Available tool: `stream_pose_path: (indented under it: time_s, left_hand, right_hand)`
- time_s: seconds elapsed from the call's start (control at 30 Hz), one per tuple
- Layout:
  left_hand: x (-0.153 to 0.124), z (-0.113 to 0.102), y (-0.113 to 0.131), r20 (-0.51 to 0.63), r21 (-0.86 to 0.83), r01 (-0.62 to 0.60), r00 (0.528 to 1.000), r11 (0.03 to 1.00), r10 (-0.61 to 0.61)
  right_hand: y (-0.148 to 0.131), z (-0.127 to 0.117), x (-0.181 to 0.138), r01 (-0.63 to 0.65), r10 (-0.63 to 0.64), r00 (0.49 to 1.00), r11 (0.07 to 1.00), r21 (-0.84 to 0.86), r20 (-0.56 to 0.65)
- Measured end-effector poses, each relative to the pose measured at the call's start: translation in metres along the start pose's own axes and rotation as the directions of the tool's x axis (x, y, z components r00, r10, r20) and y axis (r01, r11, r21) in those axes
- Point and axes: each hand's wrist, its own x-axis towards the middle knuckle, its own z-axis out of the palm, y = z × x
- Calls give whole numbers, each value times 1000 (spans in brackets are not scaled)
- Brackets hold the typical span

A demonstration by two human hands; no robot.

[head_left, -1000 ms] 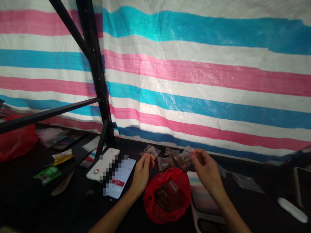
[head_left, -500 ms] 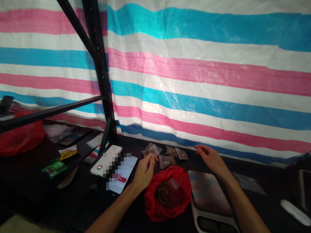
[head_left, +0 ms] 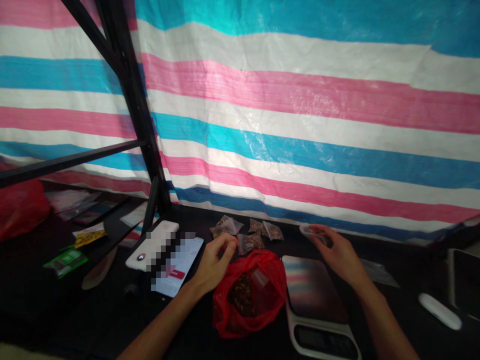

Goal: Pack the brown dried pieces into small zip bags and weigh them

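Note:
My right hand [head_left: 339,252] pinches a small empty clear plastic bag [head_left: 309,231] just beyond the top corner of a kitchen scale [head_left: 313,295]. My left hand [head_left: 213,262] hovers with curled fingers beside the rim of an open red plastic bag [head_left: 247,300] that holds dark dried bits and a small clear bag. Several small filled clear packets [head_left: 247,232] lie in a cluster on the dark surface just past both hands.
A white phone [head_left: 153,246] and a card lie left of my left hand. Black metal frame posts [head_left: 138,115] rise at left. A striped tarp [head_left: 300,125] forms the back wall. Empty clear bags [head_left: 377,272] and a white oblong object [head_left: 439,311] lie at right. Green and yellow packets lie far left.
My right hand set a filled packet down with the others, then drew back right and took up an empty clear bag. My left hand stayed near the red bag.

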Motion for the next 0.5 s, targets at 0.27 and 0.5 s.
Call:
stream_pose_path:
  time_s: [0.27, 0.5]
  left_hand:
    - [-1, 1, 5, 304, -179, -3, 951, 984, 59]
    - [2, 0, 4, 288, -270, 163, 954, 949, -82]
  right_hand:
    - [-128, 70, -65, 337, -336, 941, 930, 146, -35]
    - [-128, 73, -76, 399, -410, 911, 904, 154, 46]
